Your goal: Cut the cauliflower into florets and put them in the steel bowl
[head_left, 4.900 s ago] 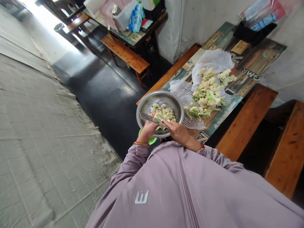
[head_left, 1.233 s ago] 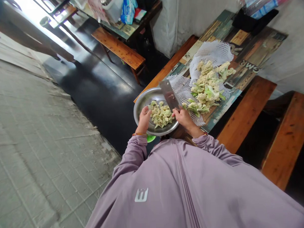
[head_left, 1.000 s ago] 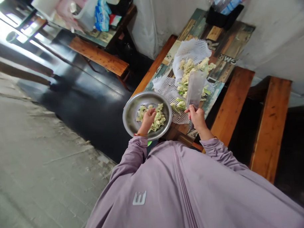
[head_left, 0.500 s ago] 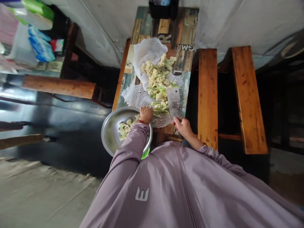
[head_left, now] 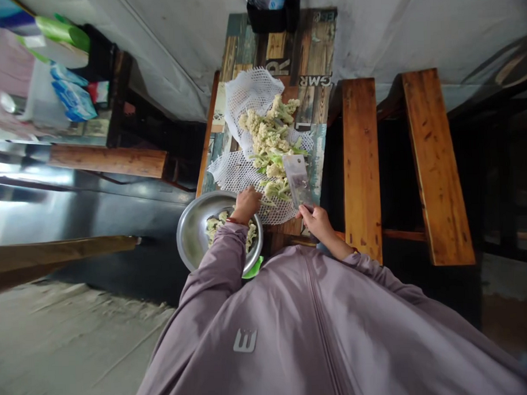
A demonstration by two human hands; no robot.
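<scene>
My right hand [head_left: 317,223] grips a cleaver [head_left: 298,182], its broad blade lying flat beside the cauliflower. Over the right rim of a metal basin [head_left: 185,237] is my left hand [head_left: 247,204], its fingers curled together and pointing toward the cauliflower. Whatever those fingers hold, if anything, is hidden. Inside the basin are cut cauliflower pieces [head_left: 215,224], partly covered by my forearm. A pile of cauliflower florets [head_left: 267,134] with green stems is spread on white mesh netting [head_left: 234,171] upon the table.
The narrow patterned table [head_left: 318,106] has a black container [head_left: 271,18] at its far end. Two wooden benches [head_left: 361,165] stand on the right. At the left is another table with packets [head_left: 73,99] and a bench [head_left: 109,159]. Something green [head_left: 253,268] shows under the basin.
The view has shifted slightly, so the table appears further left. My left hand has turned a little, showing more of its fingers. The cleaver remains in my right hand.
</scene>
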